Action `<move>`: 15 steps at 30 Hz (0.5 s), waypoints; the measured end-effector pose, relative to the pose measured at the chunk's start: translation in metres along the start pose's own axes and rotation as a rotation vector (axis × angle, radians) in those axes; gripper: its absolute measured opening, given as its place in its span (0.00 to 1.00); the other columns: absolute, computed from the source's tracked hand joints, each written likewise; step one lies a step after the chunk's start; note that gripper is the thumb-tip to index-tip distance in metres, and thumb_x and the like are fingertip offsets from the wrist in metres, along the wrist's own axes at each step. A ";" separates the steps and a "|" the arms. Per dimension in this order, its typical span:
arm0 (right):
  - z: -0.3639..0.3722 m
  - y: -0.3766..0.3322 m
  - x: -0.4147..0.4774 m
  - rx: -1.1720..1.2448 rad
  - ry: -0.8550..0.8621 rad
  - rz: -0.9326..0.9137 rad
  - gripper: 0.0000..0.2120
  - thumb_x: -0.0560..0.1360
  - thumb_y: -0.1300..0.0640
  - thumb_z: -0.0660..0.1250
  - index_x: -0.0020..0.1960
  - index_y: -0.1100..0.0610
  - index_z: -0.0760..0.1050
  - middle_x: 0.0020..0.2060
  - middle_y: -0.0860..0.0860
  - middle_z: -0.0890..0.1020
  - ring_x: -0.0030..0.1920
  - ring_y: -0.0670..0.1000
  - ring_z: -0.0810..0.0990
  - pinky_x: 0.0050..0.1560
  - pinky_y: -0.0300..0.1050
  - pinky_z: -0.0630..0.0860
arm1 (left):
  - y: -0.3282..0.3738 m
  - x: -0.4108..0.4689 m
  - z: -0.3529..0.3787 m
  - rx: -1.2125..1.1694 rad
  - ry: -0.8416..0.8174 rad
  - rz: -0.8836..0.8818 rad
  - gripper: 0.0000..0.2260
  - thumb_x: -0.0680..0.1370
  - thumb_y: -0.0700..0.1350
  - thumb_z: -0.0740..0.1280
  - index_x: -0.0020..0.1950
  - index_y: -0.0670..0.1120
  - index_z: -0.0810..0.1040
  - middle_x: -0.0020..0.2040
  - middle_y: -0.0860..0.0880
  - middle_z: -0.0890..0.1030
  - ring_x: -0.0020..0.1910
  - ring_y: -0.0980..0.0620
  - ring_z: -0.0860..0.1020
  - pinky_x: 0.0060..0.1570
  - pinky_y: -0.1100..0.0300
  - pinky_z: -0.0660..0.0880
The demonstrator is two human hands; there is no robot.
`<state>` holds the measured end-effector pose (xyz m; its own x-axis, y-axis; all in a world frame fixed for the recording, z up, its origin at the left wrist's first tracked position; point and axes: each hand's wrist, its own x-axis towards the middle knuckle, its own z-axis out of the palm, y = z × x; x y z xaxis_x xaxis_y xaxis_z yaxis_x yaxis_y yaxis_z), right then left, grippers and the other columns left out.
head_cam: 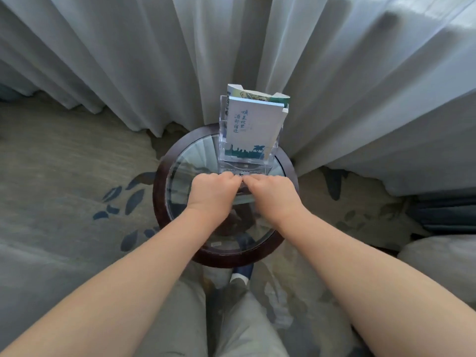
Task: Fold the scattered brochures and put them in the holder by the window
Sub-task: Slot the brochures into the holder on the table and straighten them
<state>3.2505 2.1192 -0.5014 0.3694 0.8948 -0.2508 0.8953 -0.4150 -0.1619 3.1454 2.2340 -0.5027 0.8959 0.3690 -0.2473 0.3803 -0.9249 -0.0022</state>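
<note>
WINDOW SIDE: My left hand (213, 189) and right hand (273, 191) meet knuckle to knuckle on the round bench (159, 181), at the front foot of the clear brochure holder (275, 146). The fingers (229, 176) of both hands are curled downward and drawn in narrow, their tips hidden under the knuckles. Whether they grip the holder's low front lip, pinch something small or hold nothing, I cannot tell. Both forearms reach in from the lower corners, bare to the elbow.

The holder stands at the far edge of the bench, right against the white curtain (128, 60) that hangs in folds across the whole background. In its front pocket stands a folded white brochure (251, 124) bearing blue handwritten characters and a teal skyline along its foot. It is upright and leans slightly back. Behind it, in the rear pocket, a second brochure (257, 95) shows only its top edge, printed in green with white corners.

The bench has a dark wooden rim around a glass top (185, 176), through which its base shows dimly. Below lies a grey carpet (64, 176) patterned with dark blue leaves. My grey trousers (244, 331) fill the lower middle, with one dark blue shoe (242, 275) visible under the near rim of the bench.
</note>
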 end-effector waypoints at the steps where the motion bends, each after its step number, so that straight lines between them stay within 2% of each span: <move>1: -0.013 0.002 0.004 0.003 0.007 0.023 0.18 0.75 0.63 0.66 0.64 0.55 0.78 0.58 0.51 0.85 0.55 0.59 0.84 0.48 0.53 0.79 | -0.002 0.008 -0.011 0.003 0.005 -0.001 0.11 0.74 0.41 0.74 0.55 0.51 0.83 0.47 0.51 0.84 0.42 0.44 0.85 0.36 0.55 0.69; 3: -0.034 0.007 0.012 0.006 0.032 0.051 0.19 0.78 0.63 0.64 0.68 0.54 0.76 0.63 0.51 0.83 0.60 0.59 0.82 0.55 0.54 0.78 | -0.007 0.025 -0.029 0.017 0.034 0.013 0.10 0.74 0.40 0.72 0.54 0.51 0.84 0.45 0.50 0.85 0.42 0.43 0.85 0.36 0.56 0.68; 5: -0.050 0.017 0.021 -0.009 0.043 0.085 0.21 0.78 0.64 0.63 0.70 0.52 0.75 0.65 0.49 0.81 0.61 0.58 0.81 0.57 0.53 0.77 | -0.009 0.044 -0.046 0.011 0.088 0.023 0.12 0.77 0.40 0.69 0.58 0.52 0.84 0.49 0.49 0.84 0.47 0.42 0.84 0.38 0.56 0.65; 9: -0.071 0.037 0.039 -0.020 0.067 0.148 0.24 0.75 0.66 0.64 0.67 0.48 0.76 0.61 0.47 0.83 0.58 0.58 0.81 0.53 0.50 0.75 | -0.009 0.078 -0.067 0.020 0.099 0.071 0.15 0.79 0.41 0.67 0.64 0.53 0.80 0.57 0.50 0.83 0.56 0.43 0.82 0.43 0.54 0.66; 15: -0.073 0.055 0.054 0.021 0.104 0.183 0.25 0.71 0.69 0.63 0.63 0.48 0.80 0.56 0.49 0.85 0.53 0.60 0.82 0.46 0.49 0.73 | -0.011 0.105 -0.071 0.021 0.089 0.133 0.16 0.79 0.40 0.66 0.64 0.53 0.79 0.57 0.50 0.82 0.57 0.43 0.82 0.42 0.54 0.65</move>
<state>3.3381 2.1566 -0.4543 0.5499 0.8160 -0.1781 0.8060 -0.5744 -0.1431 3.2518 2.2899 -0.4595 0.9553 0.2488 -0.1595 0.2526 -0.9675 0.0041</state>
